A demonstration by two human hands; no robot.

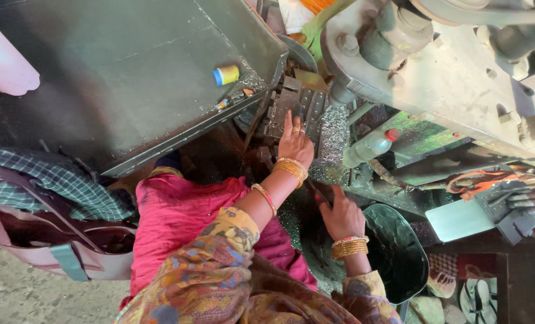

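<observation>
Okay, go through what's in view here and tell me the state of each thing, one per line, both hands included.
left hand: flat, fingers stretched onto the machine bed
right hand: resting palm down by the dark bowl, holding nothing that shows
machine bed: strewn with metal shavings
plastic bottle: lying tilted, red cap on
dark bowl: upright, contents unclear
yellow and blue spool: lying on its side on the metal cover
bag: open at the top

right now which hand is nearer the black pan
Right. The right hand rests beside the black pan's left rim, nearly touching it. The left hand is farther up, laid on the machine's metal die block.
</observation>
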